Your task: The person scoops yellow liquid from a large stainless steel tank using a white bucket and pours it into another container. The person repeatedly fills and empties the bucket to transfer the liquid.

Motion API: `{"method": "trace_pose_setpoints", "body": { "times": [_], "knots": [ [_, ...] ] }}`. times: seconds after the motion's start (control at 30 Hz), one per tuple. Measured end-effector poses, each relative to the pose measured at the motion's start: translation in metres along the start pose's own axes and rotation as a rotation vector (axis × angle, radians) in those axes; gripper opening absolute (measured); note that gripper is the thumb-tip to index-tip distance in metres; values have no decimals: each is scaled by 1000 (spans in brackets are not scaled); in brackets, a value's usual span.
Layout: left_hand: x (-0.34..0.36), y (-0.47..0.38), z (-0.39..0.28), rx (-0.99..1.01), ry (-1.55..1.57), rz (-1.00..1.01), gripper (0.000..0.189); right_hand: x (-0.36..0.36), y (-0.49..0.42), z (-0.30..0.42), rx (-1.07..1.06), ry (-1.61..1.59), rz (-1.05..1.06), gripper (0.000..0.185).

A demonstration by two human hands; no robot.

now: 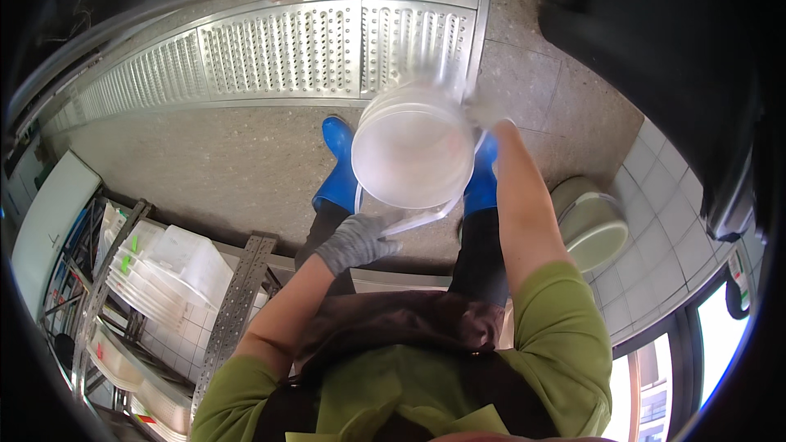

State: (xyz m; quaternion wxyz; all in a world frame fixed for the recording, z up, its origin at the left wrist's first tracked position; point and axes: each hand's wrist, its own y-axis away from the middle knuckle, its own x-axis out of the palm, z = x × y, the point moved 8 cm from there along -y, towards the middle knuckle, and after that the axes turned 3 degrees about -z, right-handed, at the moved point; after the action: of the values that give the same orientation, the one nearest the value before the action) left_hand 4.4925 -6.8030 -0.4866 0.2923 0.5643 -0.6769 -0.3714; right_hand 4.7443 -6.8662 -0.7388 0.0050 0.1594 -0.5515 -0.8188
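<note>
A white plastic bucket (pixel 412 156) is held in front of my legs, its round opening facing up towards me. My left hand (pixel 359 242), in a grey knit glove, grips the bucket's pale bail handle (pixel 430 218) on the near side. At the upper right of the bucket is my gloved right hand (pixel 488 112), blurred and close against the bucket's side. Its fingers are too smeared to show their hold. The bucket's far end is also blurred and lies over the perforated metal drain grate (pixel 417 31).
Blue rubber boots (pixel 338 135) stand on the speckled floor (pixel 233 159). On the left, a metal shelving rack (pixel 252 264) holds stacked translucent plastic tubs (pixel 178 264). A greenish bucket (pixel 589 227) stands by the tiled wall (pixel 660 215) at right. A large dark object (pixel 645 31) fills the upper right.
</note>
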Motion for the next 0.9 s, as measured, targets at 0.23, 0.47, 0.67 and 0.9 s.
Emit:
{"method": "trace_pose_setpoints", "body": {
  "times": [0.23, 0.47, 0.67, 0.9],
  "knots": [
    [22, -24, -12, 63, 654, -20, 52, -24, 214, 80, -395, -312, -316, 30],
    [39, 8, -3, -415, 1332, -182, 61, 27, 334, 160, -596, -283, -390, 34],
    [29, 69, -49, -412, 1092, -274, 32, -52, 389, 109, -559, -352, -646, 22],
    [-8, 161, -83, -440, 819, -266, 26, -60, 218, -30, 238, -75, -529, 83]
  ]
}}
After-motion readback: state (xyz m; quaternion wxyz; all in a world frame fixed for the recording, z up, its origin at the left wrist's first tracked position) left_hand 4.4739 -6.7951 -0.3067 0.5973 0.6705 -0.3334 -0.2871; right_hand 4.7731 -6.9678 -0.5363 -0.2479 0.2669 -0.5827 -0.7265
